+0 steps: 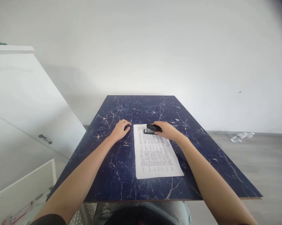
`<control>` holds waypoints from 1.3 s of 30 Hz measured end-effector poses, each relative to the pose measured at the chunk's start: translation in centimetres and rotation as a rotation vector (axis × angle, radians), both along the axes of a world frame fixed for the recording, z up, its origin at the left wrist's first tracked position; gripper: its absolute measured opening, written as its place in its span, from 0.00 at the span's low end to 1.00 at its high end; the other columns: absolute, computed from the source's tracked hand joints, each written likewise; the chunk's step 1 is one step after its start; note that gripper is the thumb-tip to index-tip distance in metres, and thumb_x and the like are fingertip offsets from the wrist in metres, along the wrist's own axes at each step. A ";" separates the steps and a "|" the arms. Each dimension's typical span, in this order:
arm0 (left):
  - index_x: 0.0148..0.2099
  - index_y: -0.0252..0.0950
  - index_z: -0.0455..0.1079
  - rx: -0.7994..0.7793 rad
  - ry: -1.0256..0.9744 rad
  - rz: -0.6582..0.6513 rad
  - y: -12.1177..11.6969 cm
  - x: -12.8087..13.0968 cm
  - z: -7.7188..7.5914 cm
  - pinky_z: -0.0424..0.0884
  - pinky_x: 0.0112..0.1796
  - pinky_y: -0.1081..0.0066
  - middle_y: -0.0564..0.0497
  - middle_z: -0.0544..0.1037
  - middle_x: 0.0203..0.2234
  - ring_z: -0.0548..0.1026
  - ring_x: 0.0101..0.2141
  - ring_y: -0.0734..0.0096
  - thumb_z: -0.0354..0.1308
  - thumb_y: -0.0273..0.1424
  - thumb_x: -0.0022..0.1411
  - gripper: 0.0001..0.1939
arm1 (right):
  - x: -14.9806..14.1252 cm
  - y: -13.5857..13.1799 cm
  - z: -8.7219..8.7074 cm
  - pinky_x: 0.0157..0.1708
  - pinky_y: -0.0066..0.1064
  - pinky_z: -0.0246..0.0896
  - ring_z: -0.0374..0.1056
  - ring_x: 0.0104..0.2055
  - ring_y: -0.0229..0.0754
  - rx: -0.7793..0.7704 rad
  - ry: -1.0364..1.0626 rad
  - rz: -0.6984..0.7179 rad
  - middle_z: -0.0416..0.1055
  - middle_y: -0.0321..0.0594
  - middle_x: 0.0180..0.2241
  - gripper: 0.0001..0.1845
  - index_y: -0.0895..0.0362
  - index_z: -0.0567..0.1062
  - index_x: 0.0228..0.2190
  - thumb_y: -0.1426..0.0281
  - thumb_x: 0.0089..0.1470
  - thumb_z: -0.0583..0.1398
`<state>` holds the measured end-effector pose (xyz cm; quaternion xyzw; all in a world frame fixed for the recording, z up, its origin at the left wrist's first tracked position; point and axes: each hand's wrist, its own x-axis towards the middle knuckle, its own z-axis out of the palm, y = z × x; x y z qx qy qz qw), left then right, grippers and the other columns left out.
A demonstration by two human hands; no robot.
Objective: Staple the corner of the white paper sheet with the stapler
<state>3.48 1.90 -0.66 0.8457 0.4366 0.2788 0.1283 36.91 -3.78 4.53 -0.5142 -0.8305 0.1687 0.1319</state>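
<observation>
My right hand (pixel 167 129) is closed around the back end of a black stapler (pixel 152 128), whose front points left. The stapler lies over the top part of a printed sheet of paper (pixel 158 161), its jaws apart at the front. To the left of the paper, my left hand (pixel 120 129) rests on the table with loosely curved fingers. A dark gap shows between its thumb and fingers, and I see nothing held there. Beyond my right hand, a small whitish piece (pixel 177 120) lies on the dark blue marbled table (pixel 117 181).
A white cabinet (pixel 19 93) with a dark handle (pixel 45 139) stands on the left. Below it is an open white drawer or bin (pixel 26 179) with items inside. A clear plastic wrapper (pixel 241 137) lies on the floor at right. The wall (pixel 141 56) rises behind the table.
</observation>
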 end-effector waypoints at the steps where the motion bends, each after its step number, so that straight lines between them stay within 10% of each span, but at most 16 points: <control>1: 0.49 0.39 0.76 -0.003 -0.003 0.001 0.0 0.0 0.0 0.67 0.58 0.53 0.46 0.76 0.49 0.72 0.51 0.57 0.55 0.30 0.69 0.10 | 1.1 0.1 0.2 0.40 0.40 0.69 0.75 0.44 0.51 -0.039 -0.004 -0.018 0.78 0.44 0.47 0.15 0.51 0.75 0.48 0.67 0.59 0.62; 15: 0.46 0.39 0.77 -0.047 -0.018 -0.013 0.2 -0.4 0.4 0.68 0.56 0.53 0.46 0.77 0.47 0.73 0.49 0.57 0.55 0.29 0.68 0.09 | 11.4 -0.6 1.7 0.50 0.48 0.69 0.75 0.47 0.58 -0.448 -0.128 -0.393 0.80 0.48 0.46 0.30 0.54 0.80 0.47 0.70 0.37 0.68; 39: 0.45 0.40 0.76 -0.061 -0.007 -0.005 -0.1 -0.3 0.7 0.66 0.59 0.50 0.47 0.77 0.48 0.73 0.48 0.57 0.55 0.29 0.68 0.09 | 11.4 0.0 0.6 0.47 0.46 0.74 0.76 0.50 0.60 -0.479 -0.259 -0.456 0.79 0.51 0.49 0.44 0.56 0.74 0.57 0.73 0.33 0.67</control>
